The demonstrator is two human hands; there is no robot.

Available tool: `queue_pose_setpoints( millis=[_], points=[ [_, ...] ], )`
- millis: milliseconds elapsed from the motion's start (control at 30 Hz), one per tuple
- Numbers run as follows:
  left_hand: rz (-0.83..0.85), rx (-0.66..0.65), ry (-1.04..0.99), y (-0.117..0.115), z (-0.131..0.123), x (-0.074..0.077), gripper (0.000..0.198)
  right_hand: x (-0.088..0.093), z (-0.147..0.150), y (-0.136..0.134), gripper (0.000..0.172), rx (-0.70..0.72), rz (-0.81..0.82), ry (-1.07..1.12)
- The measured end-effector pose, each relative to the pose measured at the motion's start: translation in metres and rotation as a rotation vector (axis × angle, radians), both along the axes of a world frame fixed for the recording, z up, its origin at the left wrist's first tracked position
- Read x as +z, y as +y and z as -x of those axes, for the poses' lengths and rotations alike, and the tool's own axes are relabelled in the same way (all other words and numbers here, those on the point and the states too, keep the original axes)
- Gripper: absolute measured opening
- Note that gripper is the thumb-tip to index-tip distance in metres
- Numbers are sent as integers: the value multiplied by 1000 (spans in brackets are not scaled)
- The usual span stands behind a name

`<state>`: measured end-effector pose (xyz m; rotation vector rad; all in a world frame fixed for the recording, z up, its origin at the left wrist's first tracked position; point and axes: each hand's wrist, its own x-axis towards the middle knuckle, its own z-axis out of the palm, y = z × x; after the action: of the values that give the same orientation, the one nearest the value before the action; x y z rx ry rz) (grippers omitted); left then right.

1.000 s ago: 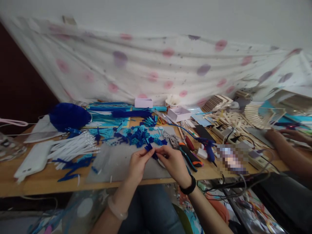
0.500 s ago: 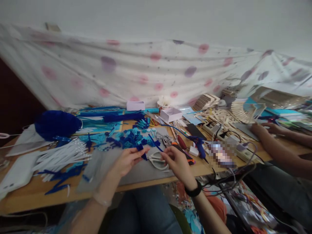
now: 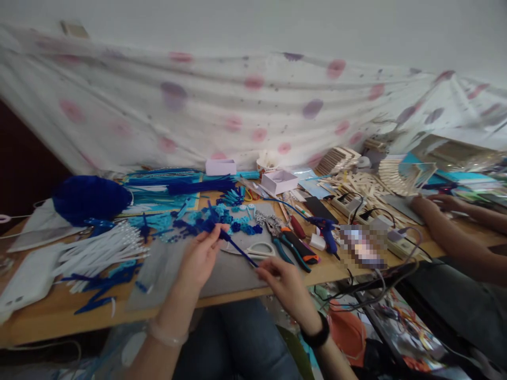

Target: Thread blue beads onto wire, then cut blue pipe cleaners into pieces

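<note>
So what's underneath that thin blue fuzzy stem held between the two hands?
A grey mat on the wooden table, with white-handled scissors lying just behind the thin blue stem. The mat under the left hand and right hand is hidden.

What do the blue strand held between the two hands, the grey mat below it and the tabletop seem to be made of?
The blue strand: probably a chenille pipe cleaner, thin, straight and slightly fuzzy. The grey mat: matte, flat, likely felt or rubbery sheet; unclear which. The tabletop: light wood or wood-look board, smooth tan surface.
</note>
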<state>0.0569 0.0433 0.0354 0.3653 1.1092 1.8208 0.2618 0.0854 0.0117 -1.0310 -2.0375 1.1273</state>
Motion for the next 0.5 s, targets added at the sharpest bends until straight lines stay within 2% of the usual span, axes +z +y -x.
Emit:
queue_pose_setpoints(
  millis=[100, 167, 200, 300, 367, 400, 500],
  points=[
    [25, 59, -62, -4, 12, 7, 7, 6, -30, 1, 25, -127, -95, -191],
    [43, 48, -83, -7, 8, 9, 6, 17, -33, 0, 33, -235, -168, -143],
    [50, 30, -90, -8, 2, 10, 8, 24, -27, -2, 36, -239, -215, -88],
    [56, -4, -91, -13, -15, 11, 14, 39, 3, -12, 29, -65, -327, 40],
    [45, 6, -61, -18, -20, 11, 18, 42, 21, -17, 21, 95, -266, 37],
    [38, 22, -43, -20, -18, 11, 19, 42, 25, -19, 24, 156, -218, 18],
    [9, 127, -40, -23, -1, 14, 17, 36, 14, -21, 33, 202, -107, -17]
  ],
)
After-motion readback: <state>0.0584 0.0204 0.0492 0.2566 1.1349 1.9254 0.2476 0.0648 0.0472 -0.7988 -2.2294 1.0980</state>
